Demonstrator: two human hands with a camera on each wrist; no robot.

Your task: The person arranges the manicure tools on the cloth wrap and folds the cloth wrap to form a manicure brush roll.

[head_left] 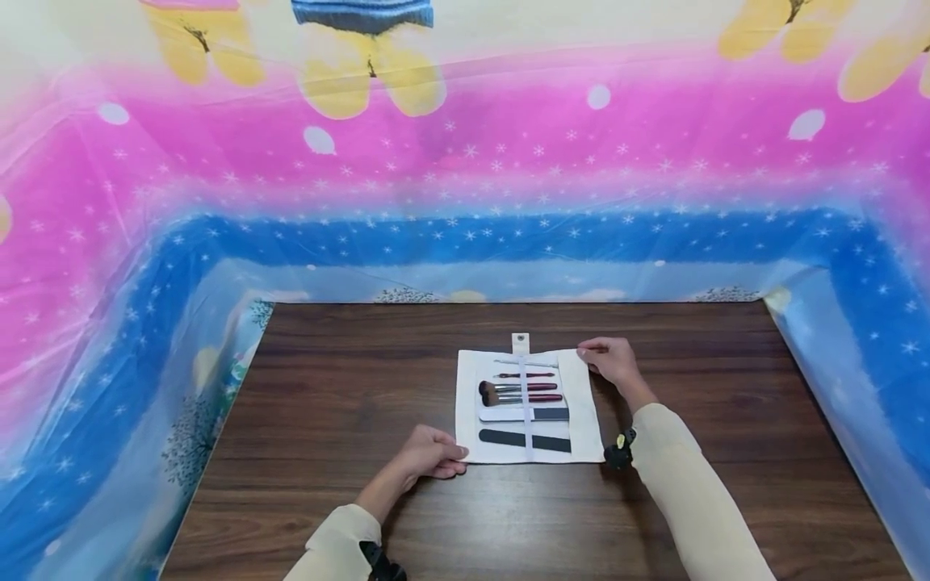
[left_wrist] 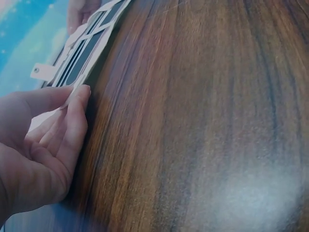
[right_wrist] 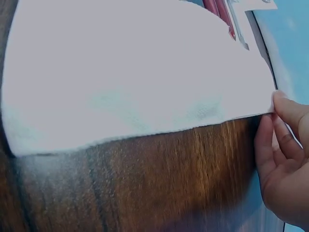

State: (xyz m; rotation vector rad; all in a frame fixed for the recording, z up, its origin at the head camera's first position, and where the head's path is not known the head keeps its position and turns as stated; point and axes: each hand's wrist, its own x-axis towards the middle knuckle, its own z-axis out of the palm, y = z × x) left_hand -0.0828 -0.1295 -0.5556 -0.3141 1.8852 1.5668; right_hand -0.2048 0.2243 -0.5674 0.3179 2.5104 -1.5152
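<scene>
A white fabric tool pouch [head_left: 584, 411] lies unfolded on the table, with a snap tab [head_left: 520, 342] sticking out at its far edge. Under its elastic strap sit a black nail file [head_left: 501, 438], a white-and-grey file [head_left: 501, 415], two brushes [head_left: 541, 387] with dark red handles, and slimmer tools above them. My left hand [head_left: 430, 452] pinches the near left corner between thumb and fingers. At the far right corner, my right hand [head_left: 613, 361] pinches the fabric edge, and that corner looks slightly raised in the right wrist view.
The dark wood table [head_left: 327, 387] surrounds the pouch. A pink and blue patterned cloth [head_left: 465, 161] hangs behind the table and along both sides. Black wrist cameras sit on both sleeves, the right one [head_left: 619, 450] close to the pouch's near right corner.
</scene>
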